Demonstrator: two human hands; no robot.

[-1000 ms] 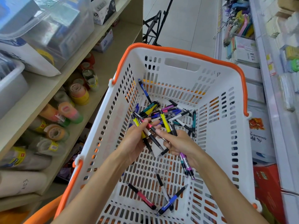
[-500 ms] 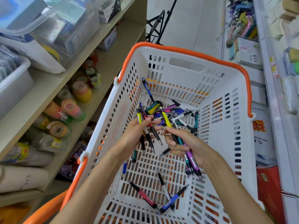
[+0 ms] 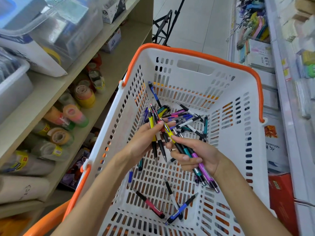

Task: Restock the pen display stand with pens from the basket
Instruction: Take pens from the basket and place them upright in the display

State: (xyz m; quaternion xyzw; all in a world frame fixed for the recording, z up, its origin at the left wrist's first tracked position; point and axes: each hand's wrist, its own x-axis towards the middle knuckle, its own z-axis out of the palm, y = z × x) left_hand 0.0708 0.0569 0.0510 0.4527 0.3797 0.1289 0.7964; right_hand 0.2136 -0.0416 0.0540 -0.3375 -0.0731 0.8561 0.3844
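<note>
1. Two hands work above the basket [image 3: 238, 103]. The left hand [image 3: 144, 142] has its grip closed round a small fan of pens [image 3: 156, 132], tips down, one yellow-barrelled.
2. The right hand [image 3: 196, 155] has its grip closed round a tighter bundle [image 3: 197, 160] of yellow, teal and purple pens, tips trailing past the wrist.
3. Judgement: both bundles are held parallel so that more pens can be added and carried in one load.
4. Beyond both grips a loose pile of pens [image 3: 184, 116] lies at the far end of the basket floor; nearer the wrists lie a red pen [image 3: 150, 204] and a blue pen [image 3: 180, 209].
5. No display stand is in view.
6. Basket walls rise on all sides of the grips; the clear exit is straight up past the orange rim [image 3: 196, 54].
7. Left of the left grip, a shelf [image 3: 109, 72] of tape rolls stands near the basket.
</note>
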